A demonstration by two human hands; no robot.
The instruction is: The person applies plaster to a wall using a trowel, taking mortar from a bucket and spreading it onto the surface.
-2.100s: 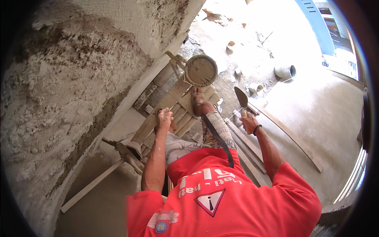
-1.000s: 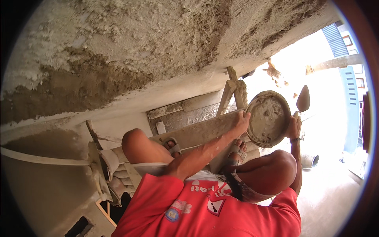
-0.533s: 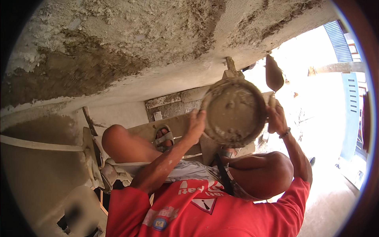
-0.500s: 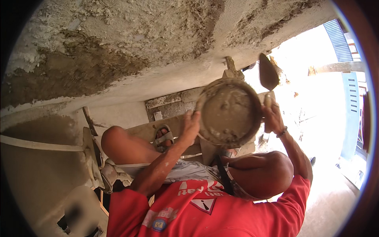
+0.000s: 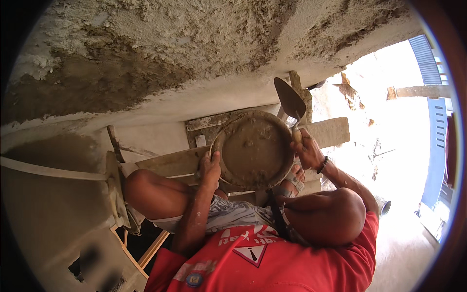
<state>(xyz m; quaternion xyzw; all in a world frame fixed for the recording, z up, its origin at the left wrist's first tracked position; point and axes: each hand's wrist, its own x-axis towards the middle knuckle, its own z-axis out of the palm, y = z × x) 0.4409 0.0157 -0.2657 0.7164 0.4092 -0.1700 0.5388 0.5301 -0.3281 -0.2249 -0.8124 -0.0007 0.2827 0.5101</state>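
A round bowl [image 5: 217,146] of wet grey mortar [image 5: 255,151] is held low in front of my knees. My left hand [image 5: 209,168] is closed on its left rim, thumb on top and fingers down the outside. On the other side, my right hand [image 5: 309,152] is closed round the wooden handle of a pointed trowel [image 5: 290,99], right beside the bowl's right rim. The trowel's dark blade points up and away from me. Whether my right fingers also press on the bowl, I cannot tell.
Rough, partly plastered wall [image 5: 160,53] spans the top. Wooden planks [image 5: 328,132] lie under and beyond the bowl, with my sandalled foot [image 5: 293,182] on them. At the left are a curved pale strip [image 5: 53,176] and an upright board [image 5: 115,190]. A wooden beam [image 5: 423,92] juts in at right.
The bowl has moved left and slightly down, nearer my lap. The trowel has swung left with my right hand, and its blade now tilts toward the upper left.
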